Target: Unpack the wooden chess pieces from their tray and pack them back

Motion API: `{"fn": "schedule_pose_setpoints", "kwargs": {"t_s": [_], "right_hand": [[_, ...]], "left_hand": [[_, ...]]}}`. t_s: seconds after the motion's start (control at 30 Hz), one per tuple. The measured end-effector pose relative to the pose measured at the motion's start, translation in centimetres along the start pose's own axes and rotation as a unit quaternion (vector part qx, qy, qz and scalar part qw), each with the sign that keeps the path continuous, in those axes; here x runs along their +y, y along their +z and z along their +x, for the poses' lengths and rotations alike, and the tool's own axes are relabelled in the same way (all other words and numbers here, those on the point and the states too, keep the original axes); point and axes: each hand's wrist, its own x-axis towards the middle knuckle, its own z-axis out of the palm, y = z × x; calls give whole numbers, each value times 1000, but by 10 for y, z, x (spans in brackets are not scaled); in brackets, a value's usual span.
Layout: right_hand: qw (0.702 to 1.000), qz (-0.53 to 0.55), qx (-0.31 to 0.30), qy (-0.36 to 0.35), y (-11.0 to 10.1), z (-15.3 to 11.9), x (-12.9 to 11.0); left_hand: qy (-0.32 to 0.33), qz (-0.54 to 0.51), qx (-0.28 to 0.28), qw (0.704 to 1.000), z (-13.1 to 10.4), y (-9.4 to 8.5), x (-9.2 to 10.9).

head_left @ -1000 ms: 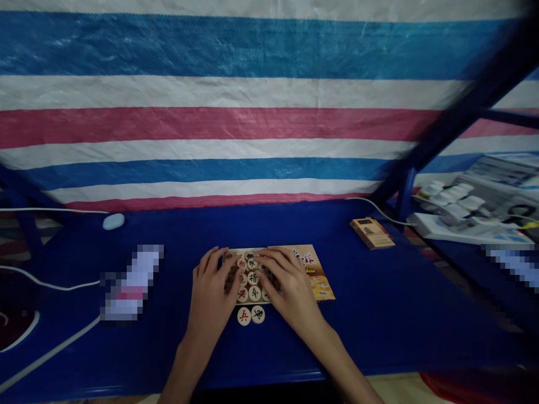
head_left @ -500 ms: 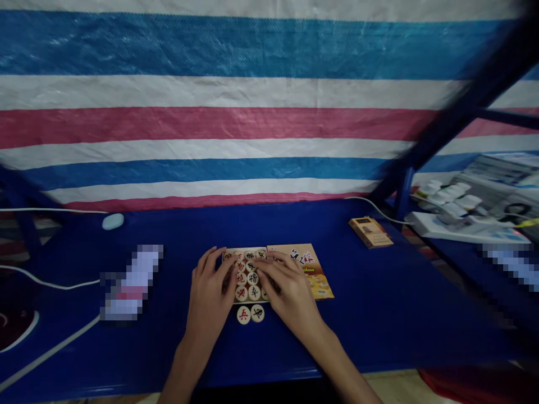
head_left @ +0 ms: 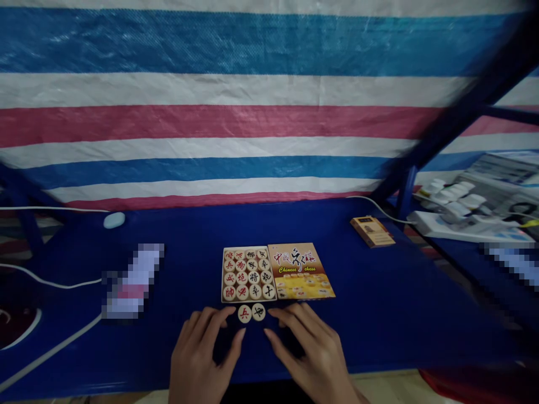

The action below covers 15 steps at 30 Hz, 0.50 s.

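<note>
A shallow box [head_left: 249,302] of round Chinese chess pieces lies on the blue table, its pieces in rows, red characters on the left and black on the right. Against its right side rests the printed box lid [head_left: 301,269], marked "Chinese chess". Just in front of the box, two loose pieces sit side by side: a red-lettered piece [head_left: 245,313] and a black-lettered piece [head_left: 258,312]. My left hand [head_left: 206,350] is beside the red one, thumb and fingers apart, holding nothing. On the other side, my right hand [head_left: 309,348] is likewise open, close to the black piece.
To the left lie a pixelated phone-like object [head_left: 133,283], white cables and a small pale blue object [head_left: 114,220]. A yellow-brown cigarette-pack-like box [head_left: 373,232] is at the back right. Beyond it are a power strip [head_left: 455,223] with plugs and a blue metal frame [head_left: 406,188].
Both hands have drawn back from over the box of pieces toward me and now flank the two loose pieces. The full box and lid have come into sight.
</note>
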Motion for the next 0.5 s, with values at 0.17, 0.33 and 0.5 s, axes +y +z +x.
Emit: {"fn": "schedule_pose_setpoints", "kwargs": {"t_s": [0.17, 0.33, 0.5], "right_hand": [[998, -16, -55, -1, 2, 8, -2], [998, 15, -68, -4, 0, 12, -2], [998, 32, -39, -26, 2, 15, -1]], "left_hand": [[16, 1, -9, 1000, 6, 10, 1], [12, -40, -10, 999, 7, 11, 2], [3, -97, 0, 995, 9, 7, 2]]}}
